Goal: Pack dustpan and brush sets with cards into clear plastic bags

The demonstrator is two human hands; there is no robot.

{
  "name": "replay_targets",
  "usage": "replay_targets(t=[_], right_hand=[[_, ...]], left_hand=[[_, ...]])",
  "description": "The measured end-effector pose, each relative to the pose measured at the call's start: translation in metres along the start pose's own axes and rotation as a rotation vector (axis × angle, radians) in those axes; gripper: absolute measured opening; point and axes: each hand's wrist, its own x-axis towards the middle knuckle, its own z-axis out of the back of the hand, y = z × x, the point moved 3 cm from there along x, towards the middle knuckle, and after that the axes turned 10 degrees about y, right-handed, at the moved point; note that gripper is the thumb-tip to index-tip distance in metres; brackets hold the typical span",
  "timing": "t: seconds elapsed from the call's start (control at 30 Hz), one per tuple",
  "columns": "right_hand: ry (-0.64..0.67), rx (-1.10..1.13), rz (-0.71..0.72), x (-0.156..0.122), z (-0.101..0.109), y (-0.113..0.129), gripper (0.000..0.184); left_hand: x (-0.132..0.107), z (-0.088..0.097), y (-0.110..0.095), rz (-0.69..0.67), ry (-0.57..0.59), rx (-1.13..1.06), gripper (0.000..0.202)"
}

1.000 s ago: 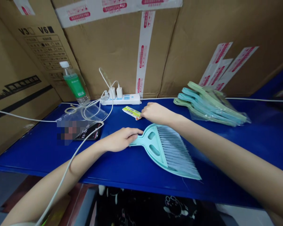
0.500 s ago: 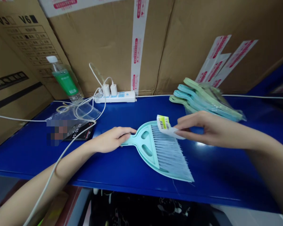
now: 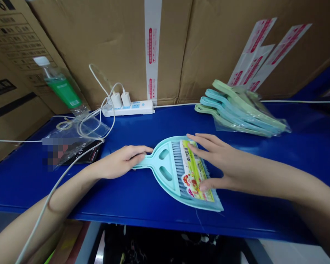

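A light blue dustpan (image 3: pixel 158 184) lies on the blue tabletop (image 3: pixel 143 128), with a matching hand brush (image 3: pixel 171 161) nested in it and its grey-blue bristles toward the right. My left hand (image 3: pixel 118 163) is closed round their handles, which point left. Across the bristles lies a printed yellow-green and white label card (image 3: pixel 193 167) with a mushroom-like picture. My right hand (image 3: pixel 225 163) has its fingers spread over the card, fingertips at its upper edge and thumb at its lower part. The palm hides some of the card's right side.
Several wrapped green and blue brush sets (image 3: pixel 242 113) lie at the back right. A power strip (image 3: pixel 129 109) with chargers and white cables stands before the cardboard boxes (image 3: pixel 121 44). At left are a bottle (image 3: pixel 63 90) and a phone (image 3: pixel 84 154); one cable crosses my left forearm.
The label card, pinched and curled above the bristles before, now lies flat on them. My right hand has opened from its pinch and spread out. The view has shifted slightly.
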Motion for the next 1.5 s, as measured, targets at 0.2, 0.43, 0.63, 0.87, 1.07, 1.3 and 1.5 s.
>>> replay_targets(t=[0.2, 0.43, 0.63, 0.87, 1.07, 1.3, 1.5], right_hand=[[0.101, -0.010, -0.038, 0.000, -0.009, -0.001, 0.095], [0.085, 0.013, 0.008, 0.000, -0.004, 0.002, 0.090], [0.048, 0.033, 0.023, 0.003, -0.003, 0.006, 0.087], [0.033, 0.023, 0.041, 0.006, -0.006, 0.009, 0.088], [0.040, 0.018, 0.025, 0.004, -0.007, 0.009, 0.088], [-0.215, -0.007, 0.014, 0.012, 0.007, -0.005, 0.068], [-0.332, 0.052, -0.073, 0.033, 0.005, -0.020, 0.050]], left_hand=[[0.001, 0.001, 0.000, 0.018, -0.006, 0.012, 0.039], [0.002, 0.001, -0.002, 0.003, 0.002, 0.011, 0.039], [0.002, 0.000, -0.002, 0.008, 0.005, 0.005, 0.040], [0.002, 0.000, -0.001, 0.013, 0.004, 0.005, 0.040], [0.001, 0.000, -0.002, 0.032, 0.015, -0.012, 0.040], [0.001, 0.001, -0.001, 0.027, 0.022, -0.005, 0.040], [0.000, 0.002, -0.001, 0.014, 0.033, 0.012, 0.039]])
